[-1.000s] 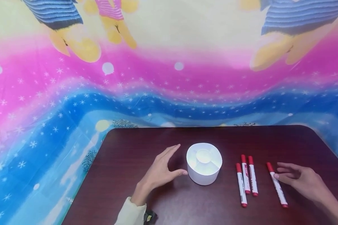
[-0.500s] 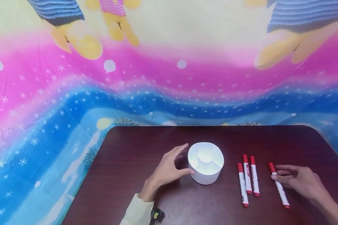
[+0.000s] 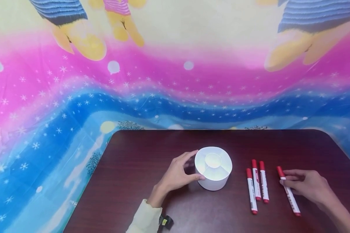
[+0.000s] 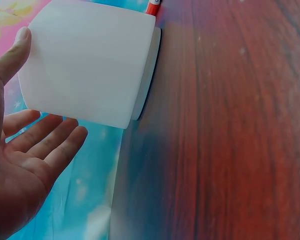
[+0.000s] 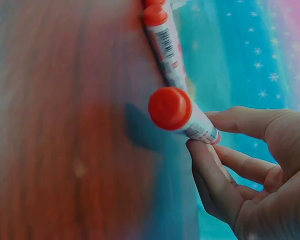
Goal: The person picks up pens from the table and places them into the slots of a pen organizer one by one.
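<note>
My left hand (image 3: 178, 171) is at the left side of a round white divided organizer (image 3: 213, 183). Its thumb overlaps the front wall and its fairly straight fingers reach the rear left side. In the left wrist view, the organizer's plain outer wall (image 4: 90, 65) lies between the thumb and the loosely spread fingers (image 4: 55, 142). Between thumb and fingers, my right hand (image 3: 312, 187) pinches a red-capped white marker (image 3: 290, 197). The right wrist view shows that marker's red end (image 5: 170, 108) toward the camera, tilted, its shadow on the table apart from it.
Several other things lie between the hands: a left marker (image 3: 251, 192), a middle marker (image 3: 256, 184) and a right marker (image 3: 263, 186), all red-capped and close together. The dark wooden table (image 3: 151, 142) ends at a patterned cloth backdrop (image 3: 175, 106).
My left hand has moved right, up to the organizer. My right fingers have closed on the separate marker, and its cap end has shifted slightly. The other markers and the organizer look still.
</note>
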Demonstrator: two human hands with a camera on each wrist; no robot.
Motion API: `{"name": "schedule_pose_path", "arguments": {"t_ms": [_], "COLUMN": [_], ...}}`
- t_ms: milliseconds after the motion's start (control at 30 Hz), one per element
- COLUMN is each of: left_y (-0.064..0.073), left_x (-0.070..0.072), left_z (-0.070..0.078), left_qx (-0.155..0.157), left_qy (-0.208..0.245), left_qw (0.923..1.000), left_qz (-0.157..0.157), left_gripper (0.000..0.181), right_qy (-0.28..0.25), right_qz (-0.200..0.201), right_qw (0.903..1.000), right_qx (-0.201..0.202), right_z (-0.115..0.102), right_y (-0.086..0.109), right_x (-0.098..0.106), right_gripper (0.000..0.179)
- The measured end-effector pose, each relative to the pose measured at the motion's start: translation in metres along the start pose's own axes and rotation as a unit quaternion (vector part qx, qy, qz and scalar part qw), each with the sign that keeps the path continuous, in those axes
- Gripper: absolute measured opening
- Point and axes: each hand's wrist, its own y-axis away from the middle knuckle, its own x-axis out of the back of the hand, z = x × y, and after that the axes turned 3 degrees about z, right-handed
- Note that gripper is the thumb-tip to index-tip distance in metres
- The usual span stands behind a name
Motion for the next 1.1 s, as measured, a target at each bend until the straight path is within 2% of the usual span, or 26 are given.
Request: {"name": "schedule_pose_path", "arguments": {"t_ms": [267, 467, 767, 1100], "left_y": [0.000, -0.001, -0.002, 0.000], "left_x": [-0.002, -0.002, -0.003, -0.005], "left_z": [-0.002, -0.001, -0.001, -0.001], "left_qx": [-0.003, -0.004, 0.002, 0.003], "left_qy": [-0.006, 0.003, 0.017, 0.021], "left_qw": [1.0000, 1.0000, 0.9998, 0.9998], "left_qz": [0.006, 0.001, -0.004, -0.005], "left_gripper": [0.092, 0.093, 0.096, 0.097], "right_qy": [-0.048, -0.076, -0.117, -0.161], "right_qz": [-0.023, -0.032, -0.037, -0.036], "right_qw": [0.9979, 0.9955, 0.9887, 0.9791], "right_qx": [0.038, 0.047, 0.087, 0.118], "right_z": [-0.021, -0.033, -0.053, -0.086], "right_y": [0.006, 0.006, 0.005, 0.006], "right_x": [0.000, -0.002, -0.011, -0.019], "right_gripper": [0.068, 0.071, 0.066, 0.066]}}
